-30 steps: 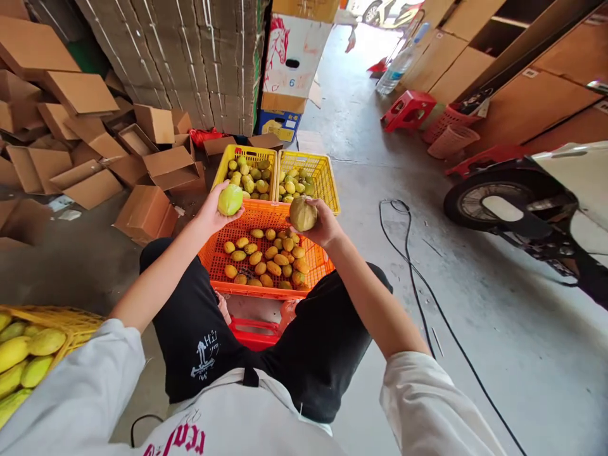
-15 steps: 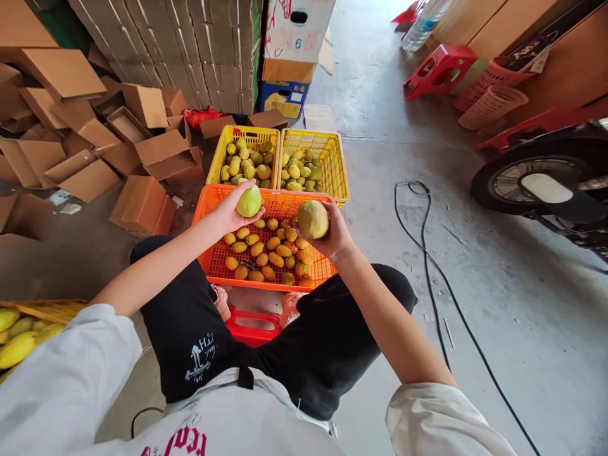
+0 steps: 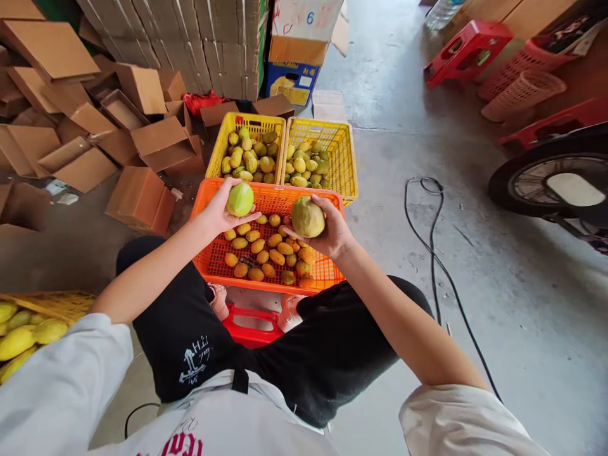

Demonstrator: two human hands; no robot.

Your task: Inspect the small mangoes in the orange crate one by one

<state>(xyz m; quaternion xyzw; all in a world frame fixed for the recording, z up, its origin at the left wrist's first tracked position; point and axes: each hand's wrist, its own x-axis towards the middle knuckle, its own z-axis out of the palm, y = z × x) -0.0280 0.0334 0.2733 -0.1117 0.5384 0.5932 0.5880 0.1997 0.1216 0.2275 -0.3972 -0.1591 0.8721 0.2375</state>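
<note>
A smooth bright green fruit (image 3: 240, 199), papaya-like and seen end-on, rests in my left hand (image 3: 219, 214), with the thumb over its top and the fingers under it. My right hand (image 3: 336, 233) cups a larger, duller yellow-green fruit (image 3: 308, 217) of similar shape, thumb on its upper edge and fingers beneath. Both hands are raised above an orange plastic crate (image 3: 270, 284), which holds many small orange-yellow papaya-like fruits (image 3: 277, 256) in a loose layer. The two held fruits are apart from each other.
Behind the orange crate stand two yellow crates (image 3: 354, 152) with greenish-yellow fruits. Cardboard boxes (image 3: 137, 199) lie heaped at the left. A basket of yellow fruits (image 3: 28, 339) is at lower left. A black cable (image 3: 433, 253) and a motorbike wheel (image 3: 546, 177) are on the right.
The view has shifted slightly. My left hand with the green fruit has moved a little left; my right hand has turned, and its fingers now extend more under the larger fruit.
</note>
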